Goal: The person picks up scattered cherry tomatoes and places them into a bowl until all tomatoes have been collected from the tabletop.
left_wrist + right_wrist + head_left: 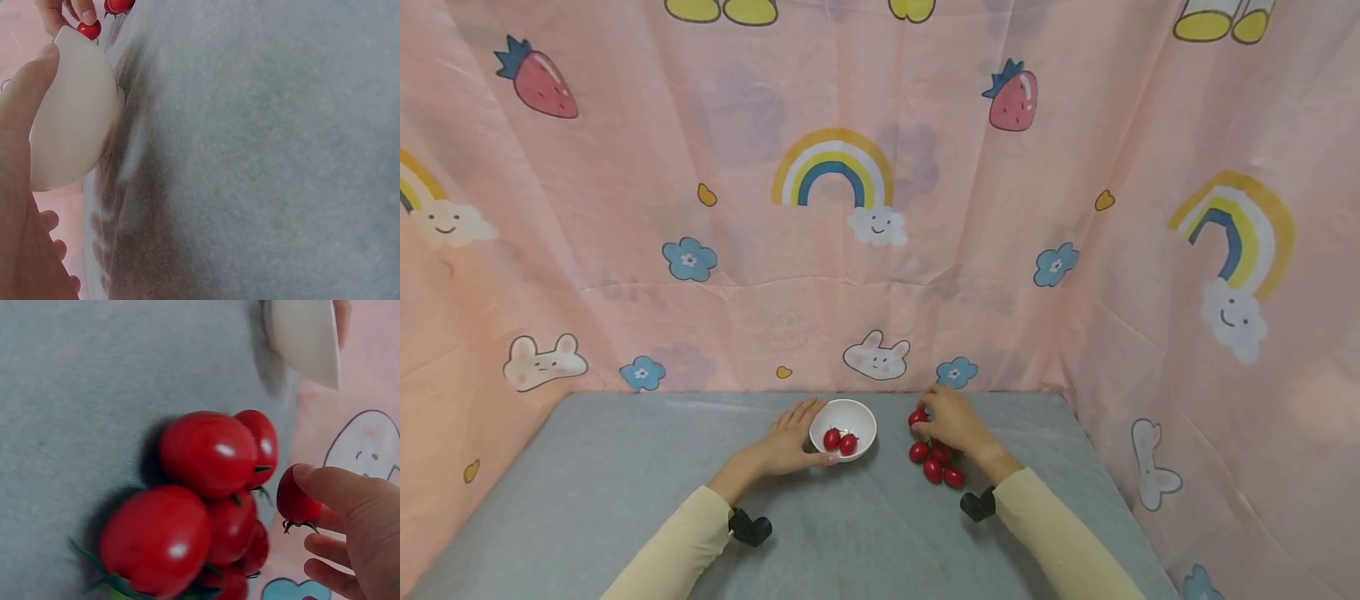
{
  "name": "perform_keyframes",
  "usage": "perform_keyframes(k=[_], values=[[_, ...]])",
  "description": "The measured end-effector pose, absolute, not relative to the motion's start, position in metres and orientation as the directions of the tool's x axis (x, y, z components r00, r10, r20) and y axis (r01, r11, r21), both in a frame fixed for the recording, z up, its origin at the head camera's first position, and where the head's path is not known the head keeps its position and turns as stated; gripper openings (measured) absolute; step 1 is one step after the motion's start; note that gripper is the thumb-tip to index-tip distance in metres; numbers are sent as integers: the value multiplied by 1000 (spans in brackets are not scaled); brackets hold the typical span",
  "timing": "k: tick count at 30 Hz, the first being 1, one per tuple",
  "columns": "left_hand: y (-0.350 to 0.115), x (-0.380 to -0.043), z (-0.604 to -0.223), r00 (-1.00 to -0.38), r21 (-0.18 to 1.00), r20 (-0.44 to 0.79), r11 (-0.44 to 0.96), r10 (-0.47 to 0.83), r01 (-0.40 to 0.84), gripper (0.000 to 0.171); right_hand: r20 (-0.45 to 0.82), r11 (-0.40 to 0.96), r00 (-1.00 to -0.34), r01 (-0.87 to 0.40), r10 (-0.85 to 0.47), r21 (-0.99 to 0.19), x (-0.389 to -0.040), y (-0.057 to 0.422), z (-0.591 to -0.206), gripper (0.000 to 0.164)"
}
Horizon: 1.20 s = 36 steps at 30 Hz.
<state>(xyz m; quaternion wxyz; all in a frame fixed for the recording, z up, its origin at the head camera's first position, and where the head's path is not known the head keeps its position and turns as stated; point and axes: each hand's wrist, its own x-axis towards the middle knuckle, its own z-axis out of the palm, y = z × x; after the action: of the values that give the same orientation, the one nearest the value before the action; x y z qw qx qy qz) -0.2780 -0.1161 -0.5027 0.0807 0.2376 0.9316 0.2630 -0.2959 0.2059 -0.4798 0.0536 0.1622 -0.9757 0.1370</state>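
Noted near the far edge of the grey table [842, 537], well in from the left and right edges: a white bowl [853, 414], upright. Counted inside: two small red tomatoes [847, 445], side by side toward the near wall. Found at the bowl's left: the left hand [786, 440], thumb touching the near side of the bowl, fingers extended along the far left rim, thumb and fingers well apart.

Observed to the right of the bowl, close to the far edge: the right hand [955, 423], thumb and fingers clamped on a single tomato [297, 499], green stem visible at one end. Held apart from the loose tomatoes [932, 471]; cannot tell whether fully clear of the table. Grouped on the near side of that hand: the loose tomatoes, some touching, several with green stems, exact count obscured.

Recorded at both wrists: black devices [750, 527] and cream sleeves [676, 542]. Recorded beyond the far edge: a pink curtain [745, 250] printed with rainbows, strawberries and flowers.
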Motion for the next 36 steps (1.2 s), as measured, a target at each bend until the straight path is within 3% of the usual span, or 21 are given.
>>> perform_keyframes(k=[20,36], values=[[-115,-278,-501,-870,522,-39,753,491,402,103,188,896,-921,-378,-340,-234,-296,196,-460,30],[-114,-279,-502,-872,529,-42,752,487,394,104,145,881,-913,-406,-381,-245,-298,167,-445,35]])
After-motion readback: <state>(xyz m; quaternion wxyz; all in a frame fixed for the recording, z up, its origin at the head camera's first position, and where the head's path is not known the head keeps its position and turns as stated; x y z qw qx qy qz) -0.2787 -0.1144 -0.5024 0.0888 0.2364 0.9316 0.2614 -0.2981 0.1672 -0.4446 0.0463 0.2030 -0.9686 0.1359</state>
